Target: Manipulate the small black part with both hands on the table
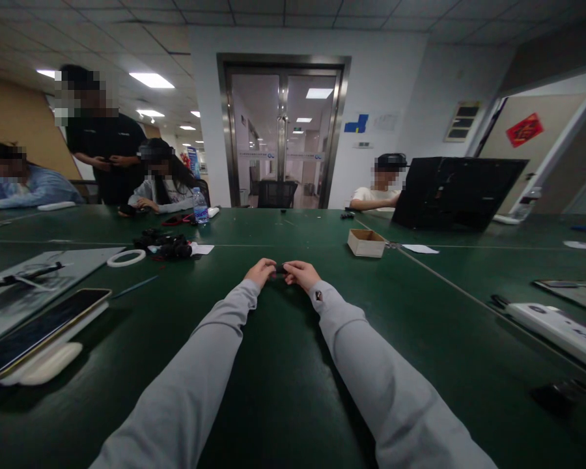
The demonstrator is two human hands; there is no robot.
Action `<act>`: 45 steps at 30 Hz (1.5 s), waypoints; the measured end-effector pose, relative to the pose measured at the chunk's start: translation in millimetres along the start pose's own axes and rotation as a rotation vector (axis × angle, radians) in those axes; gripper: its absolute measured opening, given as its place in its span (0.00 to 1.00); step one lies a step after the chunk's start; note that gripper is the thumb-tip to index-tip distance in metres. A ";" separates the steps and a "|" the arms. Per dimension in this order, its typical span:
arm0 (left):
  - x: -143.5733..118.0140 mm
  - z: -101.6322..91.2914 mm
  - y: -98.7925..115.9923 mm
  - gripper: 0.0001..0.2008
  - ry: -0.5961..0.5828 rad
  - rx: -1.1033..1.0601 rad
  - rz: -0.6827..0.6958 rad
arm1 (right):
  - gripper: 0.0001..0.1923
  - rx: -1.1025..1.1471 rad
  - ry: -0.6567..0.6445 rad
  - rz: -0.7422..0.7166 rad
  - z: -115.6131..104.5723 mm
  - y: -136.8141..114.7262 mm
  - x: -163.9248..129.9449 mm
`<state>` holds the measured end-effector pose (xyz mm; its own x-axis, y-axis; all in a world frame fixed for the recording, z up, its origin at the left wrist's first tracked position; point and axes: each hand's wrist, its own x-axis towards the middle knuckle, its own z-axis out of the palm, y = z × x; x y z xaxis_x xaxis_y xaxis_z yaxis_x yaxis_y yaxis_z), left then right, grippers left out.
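Both my arms reach forward in grey sleeves over the dark green table [273, 384]. Between my hands is a small black object [280, 268], too small and dark for me to make out its kind. My left hand [260, 272] pinches its left end with closed fingers. On its right end the fingers of my right hand [301, 274] are closed as well. The fingertips hide part of the object, which is held just over the tabletop or against it; I cannot tell which.
An open wooden box [366, 245] stands ahead to the right. Left are black cables [168, 246], a white ring [125, 258], a phone [43, 329] and a water bottle [200, 207]. A power strip [559, 331] lies right, and a black monitor [459, 194] stands behind. Several people are around the table.
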<state>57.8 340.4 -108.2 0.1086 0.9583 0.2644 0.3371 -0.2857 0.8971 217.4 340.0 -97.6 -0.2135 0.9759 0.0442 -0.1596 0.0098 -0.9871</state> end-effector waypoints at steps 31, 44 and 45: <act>1.2 -1.2 -2.3 0.12 -0.054 -0.042 0.020 | 0.04 -0.028 -0.008 0.003 2.4 -1.4 0.3; -3.0 -1.2 4.5 0.13 -0.072 -0.053 -0.006 | 0.03 -0.025 -0.015 0.006 3.2 -2.7 -1.4; -2.8 -1.1 4.3 0.15 -0.073 -0.047 -0.014 | 0.03 -0.026 -0.015 0.005 3.1 -2.5 -1.3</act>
<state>57.8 336.5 -104.7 0.1728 0.9586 0.2263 0.2954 -0.2696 0.9165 215.1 338.1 -94.7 -0.2289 0.9726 0.0412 -0.1333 0.0106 -0.9910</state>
